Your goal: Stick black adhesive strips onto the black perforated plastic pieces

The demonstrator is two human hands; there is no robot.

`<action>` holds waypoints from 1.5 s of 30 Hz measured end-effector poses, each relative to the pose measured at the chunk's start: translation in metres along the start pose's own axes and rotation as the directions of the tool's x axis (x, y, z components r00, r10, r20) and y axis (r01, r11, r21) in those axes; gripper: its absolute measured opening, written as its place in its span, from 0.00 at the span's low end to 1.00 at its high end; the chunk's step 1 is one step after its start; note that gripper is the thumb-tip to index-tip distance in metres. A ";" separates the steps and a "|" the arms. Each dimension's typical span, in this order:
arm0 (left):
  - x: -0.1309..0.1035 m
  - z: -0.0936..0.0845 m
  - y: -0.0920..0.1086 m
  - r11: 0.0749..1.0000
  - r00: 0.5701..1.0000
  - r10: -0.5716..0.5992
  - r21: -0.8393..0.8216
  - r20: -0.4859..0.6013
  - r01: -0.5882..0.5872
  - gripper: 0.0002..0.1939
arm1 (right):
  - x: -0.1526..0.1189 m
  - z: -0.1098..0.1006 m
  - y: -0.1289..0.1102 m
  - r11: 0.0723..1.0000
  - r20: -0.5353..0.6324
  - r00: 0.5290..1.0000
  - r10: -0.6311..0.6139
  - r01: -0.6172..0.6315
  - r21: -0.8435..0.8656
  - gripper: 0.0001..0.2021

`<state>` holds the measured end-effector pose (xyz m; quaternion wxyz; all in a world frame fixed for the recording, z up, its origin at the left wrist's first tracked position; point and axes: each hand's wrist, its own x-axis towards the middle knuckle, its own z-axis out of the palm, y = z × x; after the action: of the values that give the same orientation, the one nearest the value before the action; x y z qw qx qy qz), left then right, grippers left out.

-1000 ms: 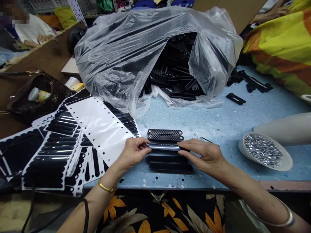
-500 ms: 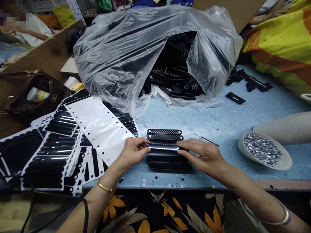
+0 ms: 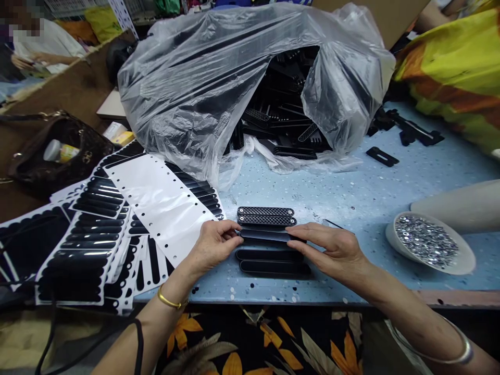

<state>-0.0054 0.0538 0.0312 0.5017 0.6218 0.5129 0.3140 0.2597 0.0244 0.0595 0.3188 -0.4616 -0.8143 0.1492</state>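
A slim black strip [image 3: 265, 236] lies level between my hands, just above the blue table. My left hand [image 3: 219, 242] pinches its left end between thumb and fingers. At the right end, my right hand [image 3: 322, 245] grips it the same way. Right behind the strip sit two black pieces with a cross-hatched pattern [image 3: 266, 216], lying side by side. In front of it are two smooth black rounded pieces [image 3: 273, 262], one partly beside the other.
Sheets of black stickers [image 3: 74, 271] cover the left side. A large plastic bag [image 3: 187, 94] of black parts stands behind. A white bowl [image 3: 469, 260] of small shiny pieces is at right, near a thin dark tool [image 3: 333, 224]. At the upper left, a person's hands show.
The strip between my hands has tilted slightly, and its bright reflection has turned darker. Both hands keep their hold. The view has shifted a little.
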 end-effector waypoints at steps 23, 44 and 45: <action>0.000 -0.001 0.002 1.000 1.000 0.008 0.025 0.011 -0.009 0.09 | -0.003 0.006 0.005 0.999 0.000 1.000 -0.031 0.031 -0.007 0.08; 0.000 -0.001 0.003 1.000 1.000 -0.001 0.001 0.017 0.000 0.12 | 0.000 0.010 0.004 0.986 -0.028 0.990 -0.140 0.137 -0.100 0.09; 0.000 0.000 0.002 1.000 1.000 0.004 0.004 0.019 -0.004 0.12 | 0.001 0.010 0.004 0.987 -0.024 0.991 -0.134 0.131 -0.089 0.09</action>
<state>-0.0051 0.0536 0.0337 0.5047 0.6269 0.5074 0.3079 0.2559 0.0275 0.0504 0.3197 -0.4222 -0.8440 0.0850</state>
